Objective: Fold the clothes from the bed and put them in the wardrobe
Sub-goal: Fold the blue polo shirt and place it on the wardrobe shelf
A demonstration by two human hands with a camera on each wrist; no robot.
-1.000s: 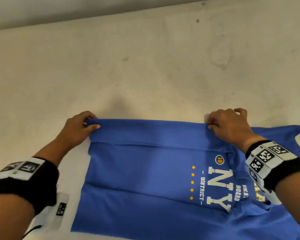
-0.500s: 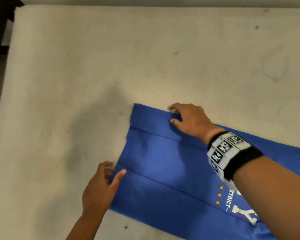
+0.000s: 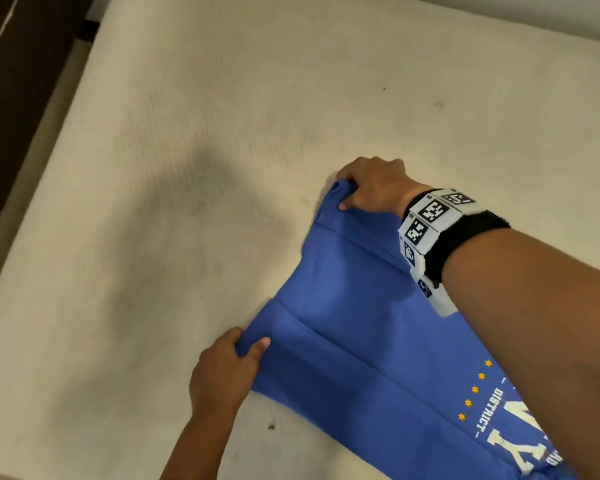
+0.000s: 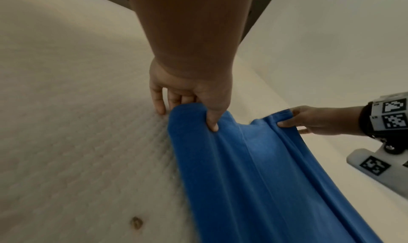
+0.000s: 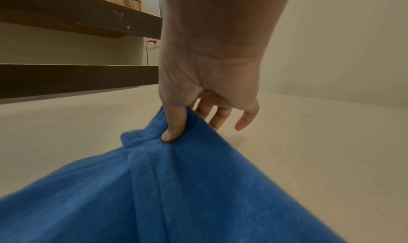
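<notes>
I am pinching the near corner of the shirt point(image 3: 354, 341) with my left hand point(image 3: 222, 372), thumb on top and fingers under. My right hand point(image 3: 371, 188) is gripping the far corner the same way. The shirt is lying on the bed point(image 3: 187, 168).

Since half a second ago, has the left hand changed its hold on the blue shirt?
Yes. The left hand lay open beside the blue T-shirt's end; now thumb and fingers pinch that near corner, lifting it off the mattress.
</notes>
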